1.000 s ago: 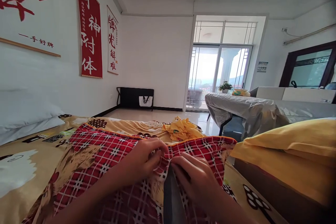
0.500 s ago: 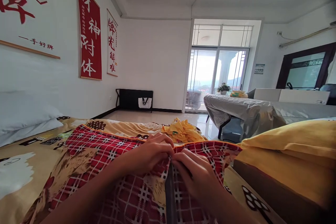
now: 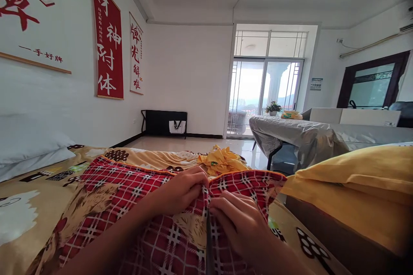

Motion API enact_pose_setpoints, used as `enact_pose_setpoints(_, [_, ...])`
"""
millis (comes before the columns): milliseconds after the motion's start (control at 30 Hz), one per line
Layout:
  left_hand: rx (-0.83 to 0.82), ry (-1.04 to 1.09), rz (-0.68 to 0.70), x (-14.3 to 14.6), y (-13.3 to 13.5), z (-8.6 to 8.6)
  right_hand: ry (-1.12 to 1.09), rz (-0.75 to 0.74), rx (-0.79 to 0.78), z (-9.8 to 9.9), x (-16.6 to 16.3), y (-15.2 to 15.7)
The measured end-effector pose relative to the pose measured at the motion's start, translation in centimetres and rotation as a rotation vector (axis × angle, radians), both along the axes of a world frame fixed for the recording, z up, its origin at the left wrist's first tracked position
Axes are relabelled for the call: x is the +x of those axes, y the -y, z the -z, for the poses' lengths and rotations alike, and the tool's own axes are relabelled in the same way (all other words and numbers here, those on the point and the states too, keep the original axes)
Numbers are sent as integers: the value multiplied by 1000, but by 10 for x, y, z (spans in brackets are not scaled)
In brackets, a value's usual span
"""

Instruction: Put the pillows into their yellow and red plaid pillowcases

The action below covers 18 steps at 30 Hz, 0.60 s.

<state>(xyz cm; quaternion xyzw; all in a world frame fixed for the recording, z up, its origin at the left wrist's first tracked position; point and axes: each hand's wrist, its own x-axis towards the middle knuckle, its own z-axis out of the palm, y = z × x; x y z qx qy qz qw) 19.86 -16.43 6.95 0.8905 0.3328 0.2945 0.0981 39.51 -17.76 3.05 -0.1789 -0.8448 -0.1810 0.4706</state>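
Note:
A red plaid cloth [image 3: 129,187] with orange edging and a tan animal print lies spread before me. Down its middle runs a narrow dark seam or opening [image 3: 209,240], which may be a zipper. My left hand [image 3: 185,189] pinches the cloth at the top of that line, fingers closed. Just below and to the right, my right hand [image 3: 237,217] is closed on the cloth edge beside the dark line. Its fingertips hide whatever small part may be between them.
Under the cloth is a bed with a tan patterned cover [image 3: 19,206]. A crumpled yellow cloth [image 3: 222,159] lies beyond, and yellow fabric [image 3: 361,189] covers a brown box-like thing at right. A plastic-covered table [image 3: 297,133] stands farther back.
My right hand has slid down along the dark line, toward me and away from my left hand. The left hand stays at the top edge. The dark strip shows narrower now.

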Motion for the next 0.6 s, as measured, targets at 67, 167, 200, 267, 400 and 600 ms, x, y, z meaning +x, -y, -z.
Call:
enact_pose_setpoints(67, [25,-22,-37,4,2,0,15,-5,-9,0,0,-1])
enact_pose_setpoints(167, [89,-70,-114,9,1,0,55,3,-3,6,-1,-3])
enact_pose_setpoints(200, [116,-97,-145,11,-2,1,71,6,6,9,-1,-4])
enact_pose_setpoints(267, [172,-163,-219,12,-11,3,115,4,10,16,-1,-5])
enact_pose_setpoints(400, [241,-229,-401,10,-33,12,204,-19,-22,32,-1,-6])
enact_pose_setpoints(600, [217,-184,-159,4,-24,25,141,-40,-64,37,2,-13])
